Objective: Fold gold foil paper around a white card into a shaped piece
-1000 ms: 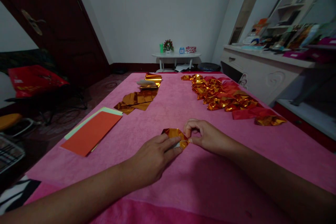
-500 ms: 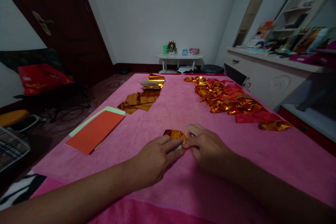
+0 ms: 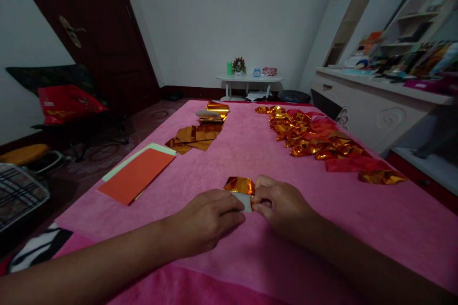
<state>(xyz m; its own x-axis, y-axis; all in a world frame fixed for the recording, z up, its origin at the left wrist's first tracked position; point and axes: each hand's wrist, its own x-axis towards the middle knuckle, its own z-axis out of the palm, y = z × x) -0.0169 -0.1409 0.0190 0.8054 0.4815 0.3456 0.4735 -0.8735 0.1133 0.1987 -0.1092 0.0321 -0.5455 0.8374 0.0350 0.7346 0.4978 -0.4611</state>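
Note:
A small folded piece of gold foil paper point(image 3: 240, 185) lies on the pink cloth in front of me, its shiny side showing at the back and a pale grey strip at the front. My left hand point(image 3: 214, 219) is palm down at its left end, index finger and thumb closed on the pale part. At the right end, my right hand point(image 3: 281, 204) pinches the edge of the foil between bent fingers and thumb. Its fingertips hide that corner. The undersides of both hands are out of sight.
Flat gold foil sheets point(image 3: 196, 136) and a gold roll point(image 3: 217, 108) lie at the back left. Orange card point(image 3: 138, 176) sits on pale sheets at the left. Twisted gold foil pieces with red paper point(image 3: 304, 128) cover the right side. A dresser point(image 3: 372, 100) stands beyond.
My left fingers have drawn back a little left and towards me, uncovering more of the pale strip. My right hand still pinches the right edge. The view has swung slightly left.

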